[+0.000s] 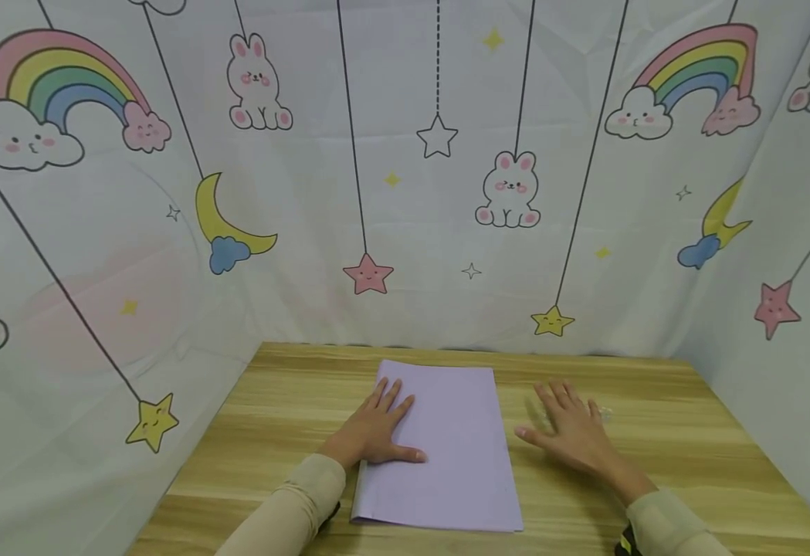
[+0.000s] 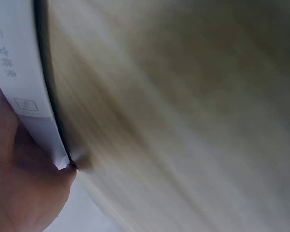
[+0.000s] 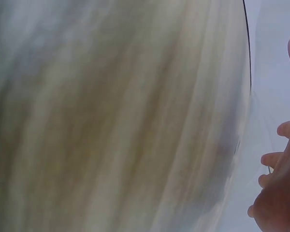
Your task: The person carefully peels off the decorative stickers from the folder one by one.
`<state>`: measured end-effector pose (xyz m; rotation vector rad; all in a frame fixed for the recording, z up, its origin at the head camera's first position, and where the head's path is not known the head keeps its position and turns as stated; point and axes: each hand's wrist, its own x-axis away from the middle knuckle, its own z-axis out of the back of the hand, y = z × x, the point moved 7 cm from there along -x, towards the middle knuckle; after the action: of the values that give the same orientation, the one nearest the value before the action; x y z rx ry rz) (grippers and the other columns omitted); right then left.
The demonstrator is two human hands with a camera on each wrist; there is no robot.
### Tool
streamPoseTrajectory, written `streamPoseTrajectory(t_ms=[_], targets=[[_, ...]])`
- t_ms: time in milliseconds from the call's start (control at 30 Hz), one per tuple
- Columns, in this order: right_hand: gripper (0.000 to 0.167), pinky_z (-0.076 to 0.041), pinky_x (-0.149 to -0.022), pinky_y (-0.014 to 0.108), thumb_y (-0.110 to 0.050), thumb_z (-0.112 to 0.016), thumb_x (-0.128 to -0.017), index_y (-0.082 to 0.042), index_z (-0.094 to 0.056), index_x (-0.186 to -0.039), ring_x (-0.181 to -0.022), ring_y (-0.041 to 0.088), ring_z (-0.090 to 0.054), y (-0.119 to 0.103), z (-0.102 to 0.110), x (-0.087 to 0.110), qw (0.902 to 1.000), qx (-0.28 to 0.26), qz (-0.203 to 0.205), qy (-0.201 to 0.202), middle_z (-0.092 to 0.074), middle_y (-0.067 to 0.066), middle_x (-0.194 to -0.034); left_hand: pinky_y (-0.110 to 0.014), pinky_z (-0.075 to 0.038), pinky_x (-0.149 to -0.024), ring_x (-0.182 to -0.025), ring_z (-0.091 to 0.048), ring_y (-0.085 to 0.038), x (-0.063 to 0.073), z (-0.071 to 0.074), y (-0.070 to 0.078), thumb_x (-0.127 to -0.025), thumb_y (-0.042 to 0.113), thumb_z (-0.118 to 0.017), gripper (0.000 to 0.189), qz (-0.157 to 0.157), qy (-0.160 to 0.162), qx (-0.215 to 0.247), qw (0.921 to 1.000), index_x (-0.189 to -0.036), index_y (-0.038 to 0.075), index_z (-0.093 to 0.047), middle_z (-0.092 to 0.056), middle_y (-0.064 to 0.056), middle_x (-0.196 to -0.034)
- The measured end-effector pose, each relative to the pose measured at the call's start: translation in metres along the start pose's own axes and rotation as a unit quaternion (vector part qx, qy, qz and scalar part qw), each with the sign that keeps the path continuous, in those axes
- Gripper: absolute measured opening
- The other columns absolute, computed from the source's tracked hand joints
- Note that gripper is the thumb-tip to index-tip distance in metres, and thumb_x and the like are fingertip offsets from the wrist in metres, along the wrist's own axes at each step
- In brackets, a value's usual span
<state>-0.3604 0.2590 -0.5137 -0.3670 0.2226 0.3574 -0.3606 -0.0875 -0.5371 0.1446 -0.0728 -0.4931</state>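
Observation:
A light purple file folder (image 1: 460,440) lies closed on the wooden table, its long side running away from me. My left hand (image 1: 377,428) rests on the folder's left part with its fingers spread and the thumb pointing right. In the left wrist view, the folder's spine (image 2: 24,72) carries grey printed lettering, and the left hand (image 2: 24,188) is beside it. To the right of the folder, apart from it, my right hand (image 1: 574,432) has its fingers extended and holds nothing. In the right wrist view, only part of the right hand (image 3: 282,183) shows at the edge.
Small clear objects (image 1: 606,414) lie on the table (image 1: 286,401) behind the right hand, mostly hidden by it; their kind cannot be made out. A white cloth (image 1: 432,216) printed with rabbits, stars and rainbows stands along the back and both sides.

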Motion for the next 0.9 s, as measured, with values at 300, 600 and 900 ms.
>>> streamPoseTrajectory(t_ms=[300, 600, 900], targets=[[0.098, -0.014, -0.115, 0.082, -0.069, -0.066, -0.093, -0.007, -0.038, -0.164, -0.156, 0.053, -0.02, -0.009, 0.003, -0.001, 0.9999, -0.006, 0.007, -0.007, -0.032, 0.027, -0.168, -0.057, -0.02, -0.128, -0.161, -0.006, -0.046, 0.0, 0.004, -0.001, -0.084, 0.087, -0.062, 0.114, -0.011, 0.019, 0.006, 0.9997, -0.167, 0.013, -0.035, -0.016, -0.023, -0.175], [0.096, -0.021, -0.117, 0.078, -0.066, -0.066, -0.095, -0.004, -0.039, -0.163, -0.156, 0.052, -0.023, -0.032, 0.008, -0.006, 0.999, -0.022, 0.034, -0.019, -0.034, 0.029, -0.166, -0.06, -0.029, -0.123, -0.157, -0.024, -0.047, 0.005, 0.023, -0.008, -0.09, 0.079, -0.063, 0.104, 0.031, 0.052, 0.027, 0.9978, -0.163, 0.008, -0.041, -0.028, -0.027, -0.169], [0.1, -0.025, -0.119, 0.072, -0.066, -0.067, -0.094, 0.001, -0.037, -0.163, -0.154, 0.053, -0.028, -0.063, 0.007, -0.006, 0.9941, -0.07, 0.057, -0.06, -0.035, 0.031, -0.165, -0.067, -0.038, -0.114, -0.149, -0.033, -0.054, 0.023, 0.032, -0.033, -0.091, 0.074, -0.067, 0.111, 0.198, 0.115, 0.04, 0.9727, -0.153, -0.014, -0.041, -0.037, -0.038, -0.158]])
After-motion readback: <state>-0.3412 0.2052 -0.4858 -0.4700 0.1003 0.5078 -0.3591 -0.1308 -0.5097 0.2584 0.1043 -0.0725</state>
